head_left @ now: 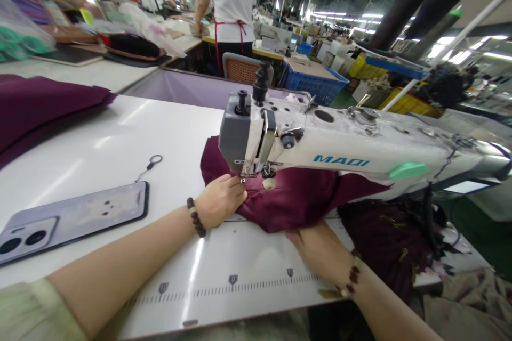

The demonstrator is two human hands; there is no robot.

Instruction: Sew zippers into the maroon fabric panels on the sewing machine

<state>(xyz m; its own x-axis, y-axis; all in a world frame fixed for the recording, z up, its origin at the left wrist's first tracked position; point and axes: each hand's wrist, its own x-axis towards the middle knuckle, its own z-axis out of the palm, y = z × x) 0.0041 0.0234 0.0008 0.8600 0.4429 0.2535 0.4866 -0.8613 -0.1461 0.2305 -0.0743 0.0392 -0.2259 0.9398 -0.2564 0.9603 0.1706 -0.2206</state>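
Note:
A piece of maroon fabric (298,202) lies bunched under the head of a white sewing machine (304,144) marked MAQI. Close to the needle and presser foot (245,175), my left hand (224,198) presses the fabric with its fingers held together. At the near edge of the same piece, my right hand (316,242) reaches in from the right. Its fingers go beneath the fabric and are mostly hidden, so their grip does not show. Both wrists wear beaded bracelets.
A phone (92,213) with a ring strap lies left on the white table (168,133). More maroon fabric (44,106) rests at far left. Gathered dark maroon pieces (384,240) hang at right. Behind stand a chair (244,68), a blue crate (316,82) and a person in white (230,0).

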